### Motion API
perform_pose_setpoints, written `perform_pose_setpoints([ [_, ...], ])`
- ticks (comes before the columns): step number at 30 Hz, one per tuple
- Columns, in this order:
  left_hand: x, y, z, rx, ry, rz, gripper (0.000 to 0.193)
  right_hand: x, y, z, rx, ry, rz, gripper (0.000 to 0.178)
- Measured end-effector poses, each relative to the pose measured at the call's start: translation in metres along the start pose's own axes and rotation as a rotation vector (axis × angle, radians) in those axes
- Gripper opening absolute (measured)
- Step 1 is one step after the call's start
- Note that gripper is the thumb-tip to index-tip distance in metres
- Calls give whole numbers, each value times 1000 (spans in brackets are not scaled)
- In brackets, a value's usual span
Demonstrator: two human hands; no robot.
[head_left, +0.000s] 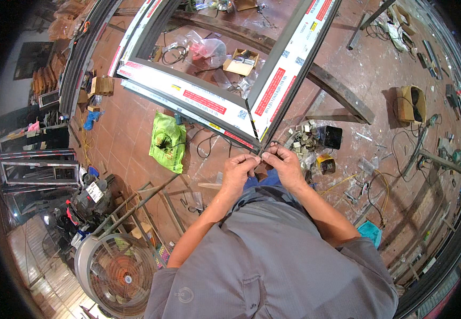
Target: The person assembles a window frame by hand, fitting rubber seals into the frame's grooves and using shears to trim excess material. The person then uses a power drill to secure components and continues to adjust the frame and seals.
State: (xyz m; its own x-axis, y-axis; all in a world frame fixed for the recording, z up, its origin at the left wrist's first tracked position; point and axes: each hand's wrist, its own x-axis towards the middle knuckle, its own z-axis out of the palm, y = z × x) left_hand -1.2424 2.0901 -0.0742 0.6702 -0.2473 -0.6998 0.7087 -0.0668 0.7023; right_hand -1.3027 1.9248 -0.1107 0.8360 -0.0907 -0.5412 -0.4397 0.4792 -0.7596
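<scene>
Just in front of my body, my left hand (239, 170) and my right hand (285, 165) come together fingertip to fingertip. Both are closed in a pinch. Whatever lies between the fingers is too small to make out. Right beyond them is the near corner of a metal window or door frame (198, 101), dark grey and covered with white film printed in red. A dark diagonal joint line runs across that corner. My right fingers are close to the corner's tip; I cannot tell whether they touch it.
Dark beams (342, 93) support the frame. On the tiled floor lie a green plastic bag (168, 142), small metal blocks (302, 142), a black container (329, 137), a cardboard box (411, 105) and loose cables. A large fan (121, 274) and a motorbike (84, 204) stand at the left.
</scene>
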Motion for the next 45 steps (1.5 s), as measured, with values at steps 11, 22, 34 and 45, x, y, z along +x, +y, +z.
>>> perform_pose_setpoints([
  [11, 3, -7, 7, 39, 76, 65, 22, 1, 3, -9, 70, -4, -10, 17],
  [22, 0, 3, 29, -8, 150, 63, 21, 3, -1, -11, -1, -9, -42, 18],
  [34, 7, 1, 32, 182, 178, 175, 27, 7, -29, -1, -438, 93, -287, 24],
  [45, 7, -22, 6, 139, 9, 168, 24, 8, -42, 8, -672, 118, -358, 29],
])
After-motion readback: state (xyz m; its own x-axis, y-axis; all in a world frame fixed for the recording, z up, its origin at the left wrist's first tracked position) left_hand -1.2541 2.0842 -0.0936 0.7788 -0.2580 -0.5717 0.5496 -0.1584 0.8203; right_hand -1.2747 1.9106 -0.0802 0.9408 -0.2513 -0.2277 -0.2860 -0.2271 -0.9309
